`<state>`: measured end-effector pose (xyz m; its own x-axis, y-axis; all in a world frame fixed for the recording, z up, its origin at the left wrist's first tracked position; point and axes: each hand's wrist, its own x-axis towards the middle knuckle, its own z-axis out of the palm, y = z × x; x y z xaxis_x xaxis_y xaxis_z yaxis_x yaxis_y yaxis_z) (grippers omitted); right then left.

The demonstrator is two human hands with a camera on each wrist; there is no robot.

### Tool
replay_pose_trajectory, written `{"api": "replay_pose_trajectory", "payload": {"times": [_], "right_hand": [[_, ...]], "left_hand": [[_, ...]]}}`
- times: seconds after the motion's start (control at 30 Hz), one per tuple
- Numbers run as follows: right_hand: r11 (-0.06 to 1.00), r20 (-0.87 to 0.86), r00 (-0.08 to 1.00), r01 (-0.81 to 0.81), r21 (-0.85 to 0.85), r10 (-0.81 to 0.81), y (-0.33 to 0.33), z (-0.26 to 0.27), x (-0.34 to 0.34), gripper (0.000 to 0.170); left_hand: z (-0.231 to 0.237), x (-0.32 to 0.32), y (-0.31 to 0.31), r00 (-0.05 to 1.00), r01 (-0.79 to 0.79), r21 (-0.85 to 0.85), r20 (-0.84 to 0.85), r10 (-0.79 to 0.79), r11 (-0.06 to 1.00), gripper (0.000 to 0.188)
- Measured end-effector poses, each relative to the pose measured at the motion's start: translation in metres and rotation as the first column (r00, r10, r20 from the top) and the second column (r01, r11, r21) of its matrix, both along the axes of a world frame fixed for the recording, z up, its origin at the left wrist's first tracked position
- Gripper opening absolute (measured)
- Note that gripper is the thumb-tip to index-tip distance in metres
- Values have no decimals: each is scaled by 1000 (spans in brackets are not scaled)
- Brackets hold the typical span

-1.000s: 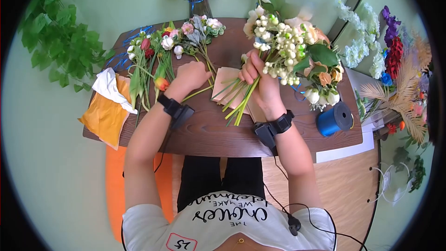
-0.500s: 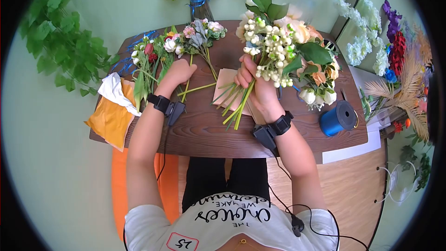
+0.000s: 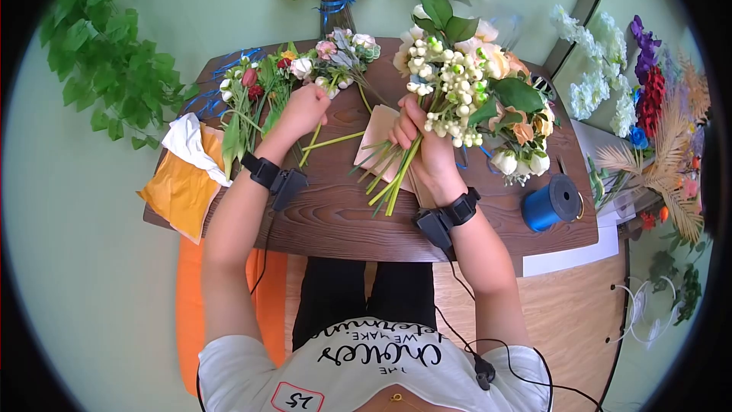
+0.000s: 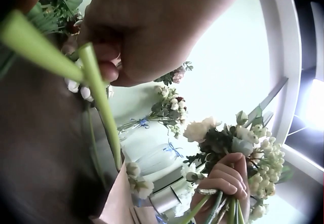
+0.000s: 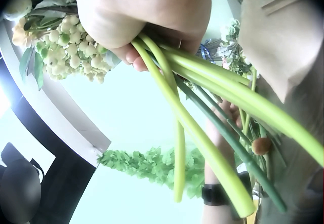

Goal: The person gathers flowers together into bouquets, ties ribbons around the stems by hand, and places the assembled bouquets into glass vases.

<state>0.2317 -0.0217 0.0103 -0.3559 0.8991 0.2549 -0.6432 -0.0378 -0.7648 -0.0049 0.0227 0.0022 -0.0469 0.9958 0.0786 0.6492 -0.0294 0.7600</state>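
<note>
My right hand (image 3: 435, 149) grips a bouquet of cream and peach flowers with white berries (image 3: 450, 69) by its gathered green stems (image 3: 396, 176), whose ends point down toward me. At the left of the table, my left hand (image 3: 305, 111) has its fingers curled beside the small loose flowers, pinching a green flower stem (image 3: 311, 145). In the left wrist view another cut stem (image 4: 101, 102) crosses in front of that one. The left fingertips (image 4: 109, 71) are partly hidden behind the hand. Pink and white blooms (image 3: 328, 50) lie just beyond the left hand.
Brown paper (image 3: 375, 137) lies between the hands. A blue ribbon spool (image 3: 541, 210) stands at the right edge. A yellow packet (image 3: 179, 191) with white paper (image 3: 191, 145) and red tulips (image 3: 250, 76) are at left. A tied bouquet (image 3: 333, 8) stands behind.
My left hand has come from beside the stems to one of them, pinching it, and has shifted slightly toward the pink blooms. My right hand keeps its grip on the bouquet, nearly still.
</note>
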Motion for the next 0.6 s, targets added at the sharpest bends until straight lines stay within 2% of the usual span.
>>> {"api": "replay_pose_trajectory", "payload": {"times": [0.1,0.13,0.17,0.23,0.33,0.43,0.53,0.6], "right_hand": [[1000,-6,1000,-4,-14,4,-2,2,-2,16],[1000,-8,1000,-5,-22,5,-2,3,-2,16],[1000,-11,1000,-6,-27,6,-3,3,-2,16],[999,-16,1000,-7,-38,6,-3,2,-2,17],[999,-7,1000,-10,-42,10,-2,1,-1,17],[999,4,1000,-1,-45,1,0,0,-2,17],[999,15,1000,1,-38,0,-1,1,-1,17],[999,-23,1000,-21,-44,20,2,-3,-1,17]], "left_hand": [[-4,-14,-5,996,83,-252,43,-74,964,22],[-6,-18,-7,992,79,-291,-68,-103,953,24],[-11,-22,-8,962,14,-222,-264,-74,975,25],[-16,-28,-13,790,-69,-49,-613,24,996,26],[-8,-33,-14,698,-239,-78,-707,115,968,29],[-16,-32,-8,648,-265,-41,-748,146,964,28],[-23,-32,3,651,-257,-39,-745,143,966,28],[-25,-42,13,793,-270,-135,-593,140,953,29]]}}
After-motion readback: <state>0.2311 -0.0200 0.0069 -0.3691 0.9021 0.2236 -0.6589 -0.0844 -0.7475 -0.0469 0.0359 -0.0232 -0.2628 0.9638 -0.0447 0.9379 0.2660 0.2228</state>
